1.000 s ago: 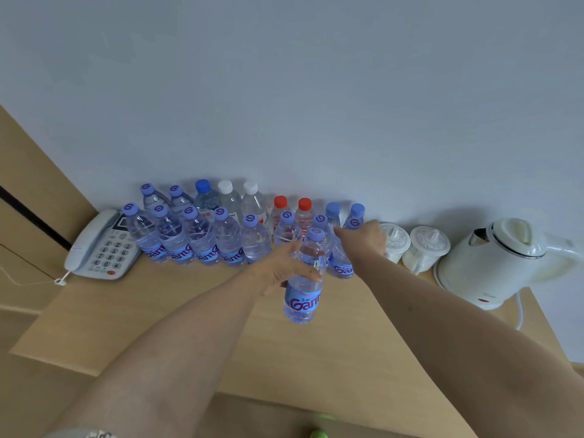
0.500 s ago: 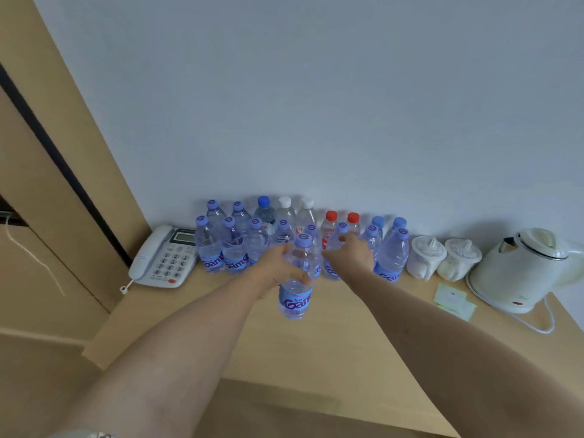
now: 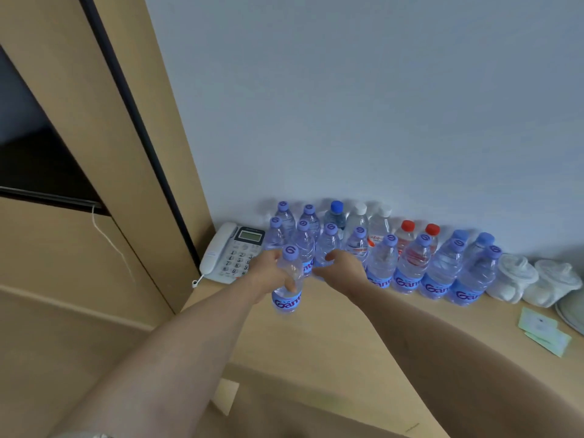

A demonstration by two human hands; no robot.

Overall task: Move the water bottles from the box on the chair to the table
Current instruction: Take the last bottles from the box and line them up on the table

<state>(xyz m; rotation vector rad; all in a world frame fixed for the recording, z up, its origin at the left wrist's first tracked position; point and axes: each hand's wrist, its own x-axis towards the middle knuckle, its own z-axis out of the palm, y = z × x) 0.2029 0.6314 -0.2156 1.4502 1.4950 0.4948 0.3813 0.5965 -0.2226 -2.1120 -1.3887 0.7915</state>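
My left hand (image 3: 267,276) grips a clear water bottle (image 3: 287,300) with a purple cap and blue label, upright just above the wooden table (image 3: 316,339). It is in front of the left end of the bottle rows (image 3: 410,267), which stand against the wall. My right hand (image 3: 343,270) hovers in front of the front-row bottles with loosely curved fingers. It holds nothing, and I cannot tell whether it touches them. The back row has blue, white and red caps. The box and the chair are out of view.
A white desk phone (image 3: 234,251) sits left of the bottles, close to the held bottle. Two white lidded cups (image 3: 512,276) and a kettle's edge (image 3: 573,311) stand at the right, with paper cards (image 3: 540,330) in front. A tall wooden panel (image 3: 104,153) bounds the left.
The view has swung left. My right hand has let go of a bottle at the right end of the front row and moved left along it. My left hand has carried its bottle leftwards.
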